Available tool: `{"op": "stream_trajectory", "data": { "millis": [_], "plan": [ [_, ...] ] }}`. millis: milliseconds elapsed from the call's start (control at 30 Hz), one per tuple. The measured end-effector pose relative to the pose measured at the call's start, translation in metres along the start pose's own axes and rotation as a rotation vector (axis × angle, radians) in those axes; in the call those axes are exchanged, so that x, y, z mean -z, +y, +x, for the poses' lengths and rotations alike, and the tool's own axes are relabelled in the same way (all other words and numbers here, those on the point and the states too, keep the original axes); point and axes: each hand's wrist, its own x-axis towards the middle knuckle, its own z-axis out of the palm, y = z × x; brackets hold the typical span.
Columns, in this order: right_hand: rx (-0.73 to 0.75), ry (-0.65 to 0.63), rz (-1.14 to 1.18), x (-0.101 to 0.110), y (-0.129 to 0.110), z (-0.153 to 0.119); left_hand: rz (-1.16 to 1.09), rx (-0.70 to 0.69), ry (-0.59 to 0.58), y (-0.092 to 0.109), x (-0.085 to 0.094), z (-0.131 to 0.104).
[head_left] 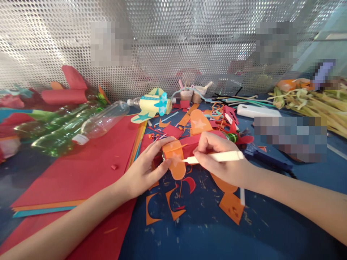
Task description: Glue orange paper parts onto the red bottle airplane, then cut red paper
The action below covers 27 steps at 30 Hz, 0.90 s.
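My left hand [145, 168] is closed around the near left end of a bottle wrapped in red paper [191, 140]. Its thumb presses the edge of a rounded orange paper flap [177, 171], which bears a pale star. In a pen grip, my right hand [217, 159] holds a white marker [229, 156], its tip touching or just at the flap near the star. A second orange flap [200, 122] with a pale star stands up behind the bottle. The green bottle neck [232, 137] shows beyond my right hand; the hands hide part of the wrapped body.
Red paper sheets [89, 169] are stacked at left, beneath a clear bottle [105, 121] and near green bottles [65, 131]. A yellow paper-covered bottle [153, 103] lies behind. Orange scraps [232, 207] lie in front. At right are a dark blue glue gun [268, 157] and corn husks [311, 103].
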Motion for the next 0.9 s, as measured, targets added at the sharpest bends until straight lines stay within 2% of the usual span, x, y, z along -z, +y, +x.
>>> {"op": "stream_trajectory", "data": {
  "millis": [900],
  "plan": [
    [0.001, 0.047, -0.030, 0.0003, 0.0018, -0.0001, 0.005, 0.012, -0.005, -0.0001, 0.0004, -0.0011]
  ]
}}
